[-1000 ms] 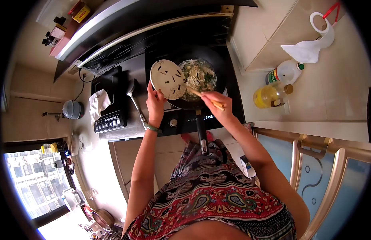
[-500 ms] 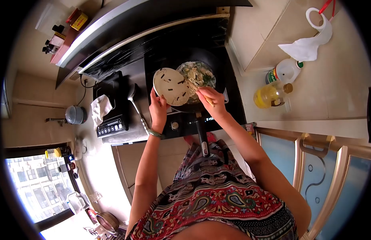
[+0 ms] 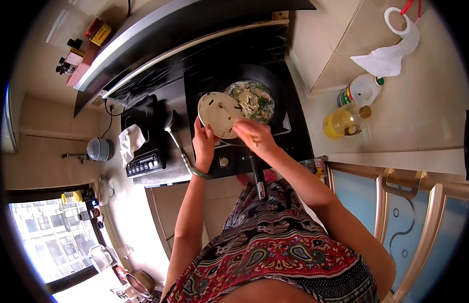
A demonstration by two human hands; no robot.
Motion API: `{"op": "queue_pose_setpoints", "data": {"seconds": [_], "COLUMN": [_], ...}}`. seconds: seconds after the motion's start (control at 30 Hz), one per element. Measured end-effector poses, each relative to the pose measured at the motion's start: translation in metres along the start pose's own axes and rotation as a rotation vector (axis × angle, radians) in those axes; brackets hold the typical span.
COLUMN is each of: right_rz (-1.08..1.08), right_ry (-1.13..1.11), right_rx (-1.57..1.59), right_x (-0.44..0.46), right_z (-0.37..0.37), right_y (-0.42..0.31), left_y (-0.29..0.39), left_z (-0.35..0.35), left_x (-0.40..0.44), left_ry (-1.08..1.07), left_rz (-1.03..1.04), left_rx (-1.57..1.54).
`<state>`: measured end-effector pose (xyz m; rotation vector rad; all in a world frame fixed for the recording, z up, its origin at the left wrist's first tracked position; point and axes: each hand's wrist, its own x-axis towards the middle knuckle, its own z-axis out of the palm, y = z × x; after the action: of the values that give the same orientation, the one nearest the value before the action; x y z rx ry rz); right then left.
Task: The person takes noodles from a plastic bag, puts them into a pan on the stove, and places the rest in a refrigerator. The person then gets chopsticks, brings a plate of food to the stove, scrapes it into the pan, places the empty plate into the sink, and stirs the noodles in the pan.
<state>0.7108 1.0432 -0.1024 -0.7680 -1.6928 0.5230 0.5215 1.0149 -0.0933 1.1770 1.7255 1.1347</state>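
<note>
My left hand (image 3: 204, 144) grips a pale bowl (image 3: 216, 113), tilted over the left edge of a dark wok (image 3: 267, 74). A few dark scraps cling to the bowl's inside. My right hand (image 3: 258, 137) is closed around wooden chopsticks (image 3: 253, 142), and their tips are at the bowl's lower right, mostly hidden by the fingers. In the wok lie pale strands and green leaves (image 3: 255, 101) in liquid. The wok's long handle (image 3: 258, 177) points towards my body.
A ladle (image 3: 176, 139) lies left of the stove, beside a black portable cooktop (image 3: 143, 141) with a white cloth (image 3: 131, 143) on it. On the right counter stand an oil bottle (image 3: 340, 122) and a white jug (image 3: 363, 91). A paper roll (image 3: 396, 48) hangs above.
The chopsticks have moved left and down, from the bowl's right rim to inside its lower right. Fewer dark scraps show in the bowl, which stays tilted in my left hand.
</note>
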Motion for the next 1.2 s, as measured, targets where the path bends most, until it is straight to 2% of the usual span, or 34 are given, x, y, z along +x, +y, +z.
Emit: {"op": "queue_pose_setpoints", "data": {"seconds": [0.07, 0.17, 0.2, 0.23, 0.3, 0.37, 0.47, 0.63, 0.7, 0.77, 0.8, 0.83, 0.9, 0.93, 1.03, 1.1, 1.17, 1.2], "right_rz": [0.051, -0.082, -0.062, -0.059, 0.115, 0.079, -0.007, 0.021, -0.005, -0.103, -0.134, -0.132, 0.061, -0.013, -0.074, -0.103, 0.054, -0.040], "right_ry": [0.025, 0.044, 0.015, 0.016, -0.030, 0.094, 0.138, 0.119, 0.108, 0.082, 0.035, 0.038, -0.041, 0.088, 0.026, -0.006, -0.072, 0.082], "right_rx": [-0.005, 0.053, 0.005, 0.002, -0.010, -0.108, 0.056, -0.150, -0.204, -0.029, -0.049, -0.052, -0.101, -0.214, -0.039, -0.065, -0.078, -0.198], "right_x": [0.003, 0.013, 0.027, 0.021, 0.020, 0.022, 0.034, 0.025, 0.019, 0.012, 0.011, 0.005, 0.001, 0.003, 0.002, 0.002, -0.019, 0.002], "right_z": [0.006, 0.006, -0.004, -0.001, 0.006, -0.003, 0.000, -0.001, -0.004, 0.005, 0.005, 0.005, 0.001, -0.008, -0.004, -0.004, 0.006, -0.012], "right_y": [0.011, -0.017, -0.042, -0.031, -0.005, -0.003, -0.028, -0.011, -0.010, -0.018, -0.025, -0.016, 0.001, -0.001, -0.015, -0.024, 0.020, 0.001], "left_y": [-0.002, -0.007, -0.003, -0.003, 0.000, -0.006, -0.003, 0.006, 0.003, -0.001, -0.001, 0.000, 0.002, 0.004, 0.007, 0.010, 0.007, 0.006], "left_z": [0.000, -0.003, -0.001, 0.001, 0.001, -0.004, -0.002, 0.003, 0.001, 0.002, 0.003, 0.004, 0.006, 0.005, 0.001, 0.002, 0.005, 0.005], "left_x": [-0.001, -0.001, -0.002, -0.004, -0.003, 0.001, -0.002, -0.002, -0.003, -0.004, -0.004, -0.005, -0.005, -0.005, -0.006, -0.006, -0.006, -0.006], "left_ry": [0.010, 0.007, -0.001, -0.005, 0.022, 0.011, -0.010, -0.007, 0.000, 0.010, 0.019, 0.015, 0.035, 0.038, 0.034, 0.025, 0.032, 0.053], "left_rz": [0.017, 0.012, 0.004, 0.002, -0.012, 0.004, -0.008, -0.051, -0.020, -0.013, 0.004, 0.005, -0.003, -0.001, -0.001, 0.048, 0.034, 0.050], "left_rx": [0.025, 0.024, 0.013, 0.013, -0.029, -0.019, -0.033, -0.156, -0.041, -0.049, -0.055, -0.054, -0.064, -0.066, 0.027, 0.087, 0.050, 0.074]}}
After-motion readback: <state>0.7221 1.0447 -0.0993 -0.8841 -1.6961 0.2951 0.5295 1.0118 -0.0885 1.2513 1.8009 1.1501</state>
